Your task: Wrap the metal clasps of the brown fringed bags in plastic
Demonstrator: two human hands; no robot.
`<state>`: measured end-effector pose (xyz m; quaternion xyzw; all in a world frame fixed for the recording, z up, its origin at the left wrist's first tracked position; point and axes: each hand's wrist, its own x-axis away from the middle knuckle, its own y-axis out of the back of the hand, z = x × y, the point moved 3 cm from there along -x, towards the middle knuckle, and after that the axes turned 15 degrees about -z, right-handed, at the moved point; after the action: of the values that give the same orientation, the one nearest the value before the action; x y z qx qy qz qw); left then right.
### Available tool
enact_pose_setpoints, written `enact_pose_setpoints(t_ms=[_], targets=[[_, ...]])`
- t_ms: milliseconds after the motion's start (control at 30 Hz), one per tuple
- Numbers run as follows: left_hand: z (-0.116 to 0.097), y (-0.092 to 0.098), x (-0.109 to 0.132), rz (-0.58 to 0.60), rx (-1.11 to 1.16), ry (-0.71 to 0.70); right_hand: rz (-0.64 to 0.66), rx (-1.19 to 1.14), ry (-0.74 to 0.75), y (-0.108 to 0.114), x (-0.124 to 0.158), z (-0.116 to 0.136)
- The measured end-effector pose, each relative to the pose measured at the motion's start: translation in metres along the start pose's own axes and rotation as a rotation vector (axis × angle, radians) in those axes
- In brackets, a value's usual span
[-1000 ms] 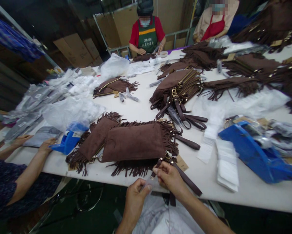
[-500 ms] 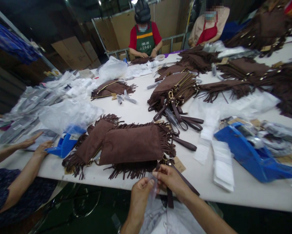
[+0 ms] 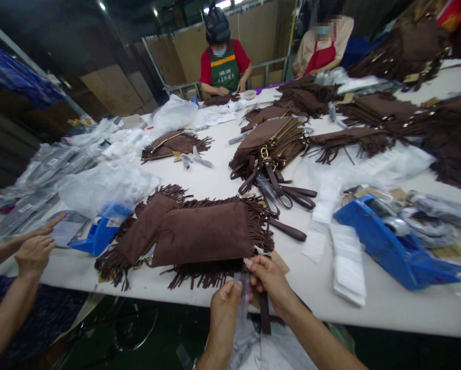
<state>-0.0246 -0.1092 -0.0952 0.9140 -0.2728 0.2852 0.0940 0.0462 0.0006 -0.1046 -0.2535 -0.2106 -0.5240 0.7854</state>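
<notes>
My left hand (image 3: 223,313) pinches a narrow clear plastic sleeve (image 3: 241,304) between thumb and fingers, at the table's front edge. Just to its right, my right hand (image 3: 269,281) is closed in a pinch near the lower right corner of a brown fringed bag (image 3: 203,234); what its fingertips hold is too small to make out. A dark brown strap (image 3: 265,314) hangs down beneath the right hand. The bag lies flat, fringe spread around it, partly over a second brown fringed bag (image 3: 148,226) on its left.
A blue tape dispenser (image 3: 388,246) and a stack of white slips (image 3: 348,264) lie to the right. Beyond is a pile of brown bags (image 3: 261,139) with wrist straps. Another blue dispenser (image 3: 97,234) and a co-worker's hands (image 3: 32,252) are left. Two people work across the table (image 3: 199,180).
My right hand has shifted slightly at the bag's corner, and its fingertips are a little farther from my left hand. The co-worker's nearer hand at left has moved away from the blue dispenser.
</notes>
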Motion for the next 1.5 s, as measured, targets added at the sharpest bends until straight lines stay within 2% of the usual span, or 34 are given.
enact_pose_setpoints(t_ms=[167, 300, 433, 567, 733, 833, 967, 1200, 1367, 1500], targets=[[-0.004, -0.006, 0.004, -0.068, -0.041, -0.124, 0.006, 0.022, 0.018, 0.002, -0.003, 0.001], [-0.007, -0.005, 0.004, -0.183, -0.165, -0.291, -0.001, 0.074, 0.080, 0.004, -0.008, 0.000], [-0.007, -0.006, 0.000, -0.220, -0.228, -0.377, -0.022, 0.160, 0.163, 0.007, -0.009, 0.000], [-0.008, -0.010, -0.004, -0.196, -0.194, -0.366, 0.014, 0.239, 0.321, 0.013, 0.000, 0.011], [-0.011, -0.014, -0.005, -0.200, -0.079, -0.304, 0.157, 0.283, 0.441, 0.023, 0.014, 0.023], [-0.013, -0.017, -0.005, -0.202, -0.042, -0.296, 0.126, 0.366, 0.487, 0.028, 0.015, 0.022], [-0.017, -0.020, -0.006, -0.184, -0.070, -0.314, 0.062, 0.401, 0.467, 0.027, 0.012, 0.017], [-0.021, -0.019, -0.008, -0.197, -0.135, -0.333, 0.092, 0.431, 0.545, 0.025, 0.011, 0.023], [-0.018, -0.018, -0.012, -0.253, -0.170, -0.368, 0.048, 0.509, 0.487, 0.029, 0.014, 0.022], [-0.018, -0.018, -0.011, -0.312, -0.204, -0.392, 0.035, 0.523, 0.512, 0.028, 0.016, 0.022]])
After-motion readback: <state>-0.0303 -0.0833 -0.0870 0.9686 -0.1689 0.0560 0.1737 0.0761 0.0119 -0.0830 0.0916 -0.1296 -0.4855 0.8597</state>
